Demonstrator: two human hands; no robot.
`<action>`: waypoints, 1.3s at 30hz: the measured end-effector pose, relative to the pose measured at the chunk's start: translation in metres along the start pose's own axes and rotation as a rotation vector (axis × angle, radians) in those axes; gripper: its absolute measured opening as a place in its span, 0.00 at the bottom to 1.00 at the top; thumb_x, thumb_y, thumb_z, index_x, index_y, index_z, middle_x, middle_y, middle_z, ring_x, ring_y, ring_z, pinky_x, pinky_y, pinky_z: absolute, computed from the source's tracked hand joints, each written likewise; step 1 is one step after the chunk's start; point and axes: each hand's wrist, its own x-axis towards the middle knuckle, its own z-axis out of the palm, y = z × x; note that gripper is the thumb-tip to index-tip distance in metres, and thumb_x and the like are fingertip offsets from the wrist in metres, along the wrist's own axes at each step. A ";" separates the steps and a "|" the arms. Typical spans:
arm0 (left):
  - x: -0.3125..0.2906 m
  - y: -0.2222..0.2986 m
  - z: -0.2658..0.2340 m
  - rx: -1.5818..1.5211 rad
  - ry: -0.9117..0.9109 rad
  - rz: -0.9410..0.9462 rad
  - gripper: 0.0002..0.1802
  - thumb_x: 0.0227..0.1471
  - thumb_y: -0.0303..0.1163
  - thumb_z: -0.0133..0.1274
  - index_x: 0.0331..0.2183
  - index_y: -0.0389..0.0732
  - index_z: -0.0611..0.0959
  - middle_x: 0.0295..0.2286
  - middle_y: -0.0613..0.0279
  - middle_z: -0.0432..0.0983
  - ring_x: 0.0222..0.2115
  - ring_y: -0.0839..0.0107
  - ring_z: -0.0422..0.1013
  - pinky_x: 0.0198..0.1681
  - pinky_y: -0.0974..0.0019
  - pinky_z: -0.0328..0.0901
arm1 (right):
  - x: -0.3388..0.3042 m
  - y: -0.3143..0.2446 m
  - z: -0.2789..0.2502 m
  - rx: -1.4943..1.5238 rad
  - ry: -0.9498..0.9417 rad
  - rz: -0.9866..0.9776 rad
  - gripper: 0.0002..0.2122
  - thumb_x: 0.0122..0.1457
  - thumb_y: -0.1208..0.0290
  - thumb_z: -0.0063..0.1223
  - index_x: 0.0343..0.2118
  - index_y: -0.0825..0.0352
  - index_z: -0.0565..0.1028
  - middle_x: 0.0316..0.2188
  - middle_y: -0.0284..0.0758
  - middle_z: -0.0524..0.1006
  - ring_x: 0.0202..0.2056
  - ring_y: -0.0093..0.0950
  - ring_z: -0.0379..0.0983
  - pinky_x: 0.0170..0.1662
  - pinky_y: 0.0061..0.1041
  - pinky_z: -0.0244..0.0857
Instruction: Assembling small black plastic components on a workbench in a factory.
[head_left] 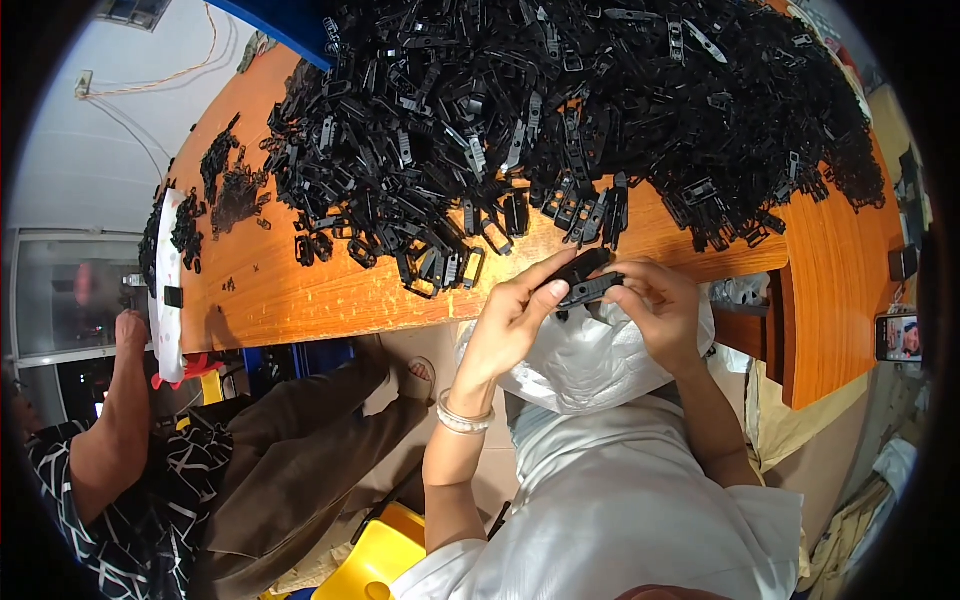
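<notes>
Black plastic part point(592, 290) is held up by the near edge of the wooden table point(270, 305); can't tell if one piece or two. Left hand point(518, 318), at its 8 o'clock: thumb and fingers clamped on it. Right hand point(662, 312), 4 o'clock: thumb and forefinger pinching its end. Heap of black parts point(450, 120) at 12, white plastic bag point(575, 370) at 6, yellow bin point(370, 560) at 7.

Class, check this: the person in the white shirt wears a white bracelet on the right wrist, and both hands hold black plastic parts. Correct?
Wrong side: the head view shows the white bracelet on the left wrist. The left hand and right hand do hold black plastic parts.
</notes>
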 end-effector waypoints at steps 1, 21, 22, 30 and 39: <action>-0.002 -0.003 -0.001 0.062 -0.018 0.101 0.22 0.53 0.29 0.44 0.49 0.30 0.66 0.44 0.53 0.69 0.44 0.70 0.65 0.47 0.73 0.57 | -0.001 0.000 -0.001 0.000 -0.001 0.000 0.10 0.45 0.83 0.53 0.33 0.72 0.73 0.27 0.33 0.73 0.27 0.17 0.69 0.31 0.15 0.64; -0.014 -0.002 0.014 0.284 0.071 0.148 0.26 0.41 0.23 0.54 0.45 0.32 0.69 0.38 0.45 0.71 0.39 0.60 0.70 0.42 0.67 0.63 | -0.009 -0.006 0.000 -0.276 -0.021 -0.131 0.14 0.43 0.86 0.50 0.37 0.73 0.71 0.31 0.36 0.73 0.33 0.23 0.71 0.37 0.19 0.65; -0.014 -0.004 0.014 0.282 0.069 0.148 0.26 0.41 0.23 0.54 0.45 0.32 0.69 0.38 0.45 0.71 0.39 0.60 0.70 0.42 0.67 0.63 | -0.005 -0.009 0.001 -0.278 -0.019 -0.130 0.14 0.43 0.86 0.50 0.37 0.73 0.71 0.31 0.36 0.73 0.33 0.23 0.71 0.37 0.19 0.65; -0.013 -0.019 0.018 0.224 0.094 0.365 0.20 0.40 0.23 0.56 0.40 0.30 0.74 0.30 0.53 0.75 0.29 0.72 0.73 0.34 0.73 0.65 | -0.001 -0.010 -0.002 -0.267 -0.034 -0.055 0.14 0.39 0.86 0.47 0.33 0.71 0.74 0.29 0.37 0.72 0.31 0.26 0.70 0.36 0.20 0.64; -0.002 -0.024 0.001 0.733 0.240 0.422 0.17 0.39 0.24 0.53 0.36 0.33 0.75 0.29 0.52 0.69 0.31 0.60 0.68 0.34 0.65 0.63 | 0.000 0.002 -0.023 -0.226 -0.284 0.064 0.09 0.43 0.85 0.48 0.31 0.72 0.75 0.23 0.34 0.71 0.23 0.20 0.68 0.26 0.17 0.61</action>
